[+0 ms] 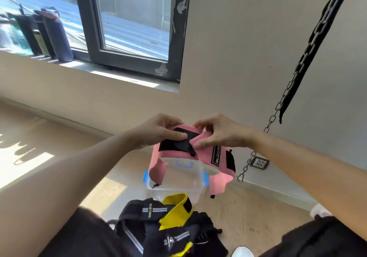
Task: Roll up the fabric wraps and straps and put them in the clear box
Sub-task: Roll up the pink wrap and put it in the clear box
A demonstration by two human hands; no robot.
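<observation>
Both left hand [158, 131] and right hand [222, 133] pinch pink wrap [205, 151], black strap [139, 213] reads XUEYING

We hold a pink wrap [195, 151] up in both hands, left hand [158, 130] and right hand [220, 132] pinching it above the clear box [176, 185] on the floor [258, 213], black and yellow straps [170, 223] heaped nearer us.

Matt pink cloth wrap [179, 153], glossy clear plastic box [176, 185], metal chain [301, 62].
</observation>
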